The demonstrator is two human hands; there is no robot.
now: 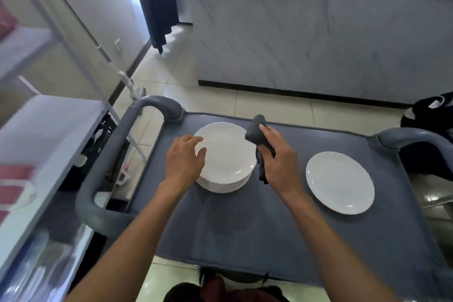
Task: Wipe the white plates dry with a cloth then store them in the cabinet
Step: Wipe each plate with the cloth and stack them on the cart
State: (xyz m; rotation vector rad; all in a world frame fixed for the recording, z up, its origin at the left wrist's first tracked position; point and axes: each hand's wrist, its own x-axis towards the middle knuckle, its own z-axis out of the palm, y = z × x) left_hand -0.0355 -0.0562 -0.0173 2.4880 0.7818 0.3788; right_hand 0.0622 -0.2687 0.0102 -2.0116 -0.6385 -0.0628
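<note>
A stack of white plates (226,159) sits on the left part of a grey cart top (245,223). My left hand (185,158) hovers over the stack's left edge with fingers spread and relaxed, holding nothing. My right hand (278,154) grips a dark grey cloth (257,135) just right of the stack; the cloth bunches above my fingers and hangs down beside the plates. A single white plate (340,182) lies flat on the right part of the cart.
The cart has curved grey handles at left (110,154) and right (411,137). A white shelving unit (49,130) stands at the left. A marble-look counter front (318,39) faces me beyond the tiled floor. A dark object (431,115) sits at the right edge.
</note>
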